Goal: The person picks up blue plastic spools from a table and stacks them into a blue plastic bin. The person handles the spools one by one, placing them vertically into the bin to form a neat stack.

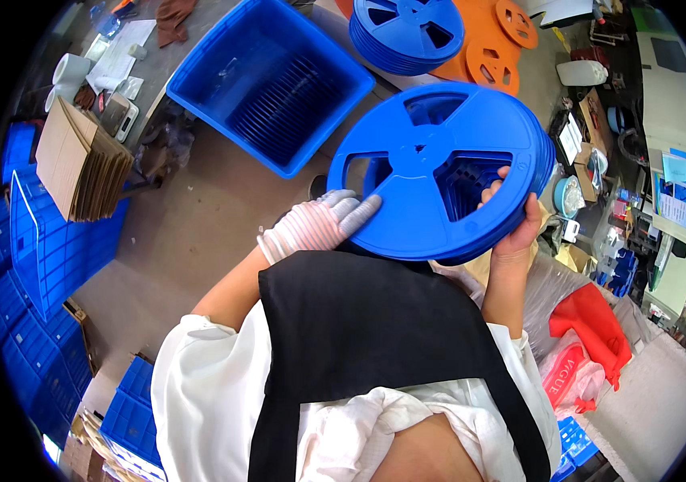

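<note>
Two hands hold one stack of blue plastic reels (439, 169) in front of the person's chest, above a black apron (375, 337). The left hand (319, 225) wears a striped white glove; its fingers lie flat and together on the face of the top reel, near the lower left rim, pressing rather than wrapping. The right hand (516, 221) is bare and clamped on the stack: the palm and thumb are around the lower right edge, and the fingertips curl into one of the open windows of the reel. How many reels are in the stack is hard to count, because only the edges on the right side show.

Beyond the upper left rim of the stack stands a blue plastic crate (271, 80), with more reels (283, 100) standing on edge inside it; they are dark and hard to separate from each other. The crate's near corner is just beside the stack, but whether they touch I cannot tell. Between the crate and the left forearm the brown floor (190, 233) gives open room.

Further away lies another pile of blue reels (407, 32), cut by the top edge, and beside it some orange reels (492, 48). At the left is a bundle of flat cardboard (82, 161), with stacked blue crates (38, 265) under and behind it. At the right, a red bag (592, 329) and a cluttered bench (664, 185) stand close to the right elbow, so that side is tight. The picture's rim is dark there and small things are not clear.
</note>
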Action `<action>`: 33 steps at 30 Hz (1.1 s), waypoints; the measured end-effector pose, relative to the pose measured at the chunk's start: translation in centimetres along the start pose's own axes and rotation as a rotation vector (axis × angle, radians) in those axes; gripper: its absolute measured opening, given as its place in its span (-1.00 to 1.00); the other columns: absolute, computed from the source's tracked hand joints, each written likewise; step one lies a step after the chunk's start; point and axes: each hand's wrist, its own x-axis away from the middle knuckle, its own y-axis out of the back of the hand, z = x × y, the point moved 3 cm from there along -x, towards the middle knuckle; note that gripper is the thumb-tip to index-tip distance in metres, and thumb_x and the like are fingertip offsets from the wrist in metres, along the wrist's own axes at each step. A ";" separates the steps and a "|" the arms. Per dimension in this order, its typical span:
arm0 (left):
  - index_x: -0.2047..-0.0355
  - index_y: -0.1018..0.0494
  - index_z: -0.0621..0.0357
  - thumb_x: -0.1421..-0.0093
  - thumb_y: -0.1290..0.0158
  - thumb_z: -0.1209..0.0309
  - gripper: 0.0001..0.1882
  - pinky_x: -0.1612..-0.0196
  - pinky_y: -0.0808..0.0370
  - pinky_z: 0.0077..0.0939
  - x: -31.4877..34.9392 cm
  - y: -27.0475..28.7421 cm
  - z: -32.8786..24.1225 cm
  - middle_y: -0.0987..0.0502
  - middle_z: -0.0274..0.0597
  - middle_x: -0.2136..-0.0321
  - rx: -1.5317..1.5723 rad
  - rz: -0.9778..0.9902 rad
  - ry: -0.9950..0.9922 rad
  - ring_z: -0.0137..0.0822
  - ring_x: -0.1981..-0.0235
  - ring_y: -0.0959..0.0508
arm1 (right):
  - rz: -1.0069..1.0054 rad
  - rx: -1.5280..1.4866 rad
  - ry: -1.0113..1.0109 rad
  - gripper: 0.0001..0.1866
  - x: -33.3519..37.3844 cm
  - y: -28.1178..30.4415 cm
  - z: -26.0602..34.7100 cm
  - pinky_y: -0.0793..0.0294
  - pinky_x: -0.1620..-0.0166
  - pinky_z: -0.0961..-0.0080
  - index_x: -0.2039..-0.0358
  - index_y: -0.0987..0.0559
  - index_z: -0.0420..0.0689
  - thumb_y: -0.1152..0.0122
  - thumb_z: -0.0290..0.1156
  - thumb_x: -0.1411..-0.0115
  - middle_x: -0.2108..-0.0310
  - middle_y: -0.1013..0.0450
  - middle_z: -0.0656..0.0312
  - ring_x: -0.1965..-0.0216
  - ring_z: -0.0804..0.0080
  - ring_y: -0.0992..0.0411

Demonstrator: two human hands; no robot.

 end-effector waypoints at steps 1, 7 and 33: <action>-0.25 -0.22 0.16 -0.14 -0.05 0.58 -0.37 -0.01 -0.54 -0.26 0.7 0.3 0.7 -0.49 0.06 0.04 0.073 -0.057 0.098 0.05 -0.04 -0.50 | -0.113 0.074 0.001 -0.40 -0.1 0.1 -0.2 -0.50 0.21 0.31 -0.15 -0.30 -0.28 -0.14 -0.14 -0.23 0.24 -0.45 0.06 0.32 0.23 -0.44; 0.01 -0.39 0.19 -0.30 -0.03 0.45 -0.74 0.00 -0.56 -0.33 6.9 -0.9 5.9 -0.53 -0.20 0.21 1.514 -0.647 0.528 -0.23 0.06 -0.56 | -0.018 0.031 -0.086 -0.52 -1.1 2.1 -2.1 -0.41 0.23 0.39 -0.05 -0.42 -0.25 -0.13 -0.18 -0.23 0.37 -0.45 0.19 0.37 0.38 -0.38; -0.08 -0.44 0.20 -0.17 -0.19 0.48 -0.56 0.31 -0.45 -0.53 -1.2 4.9 5.2 -0.49 -0.24 0.38 0.443 -0.659 0.265 -0.42 0.39 -0.47 | -0.309 0.015 -0.009 -0.61 -0.5 10.0 1.3 -0.43 0.17 0.37 -0.02 -0.40 -0.20 0.03 -0.17 -0.34 0.31 -0.41 0.19 0.32 0.38 -0.37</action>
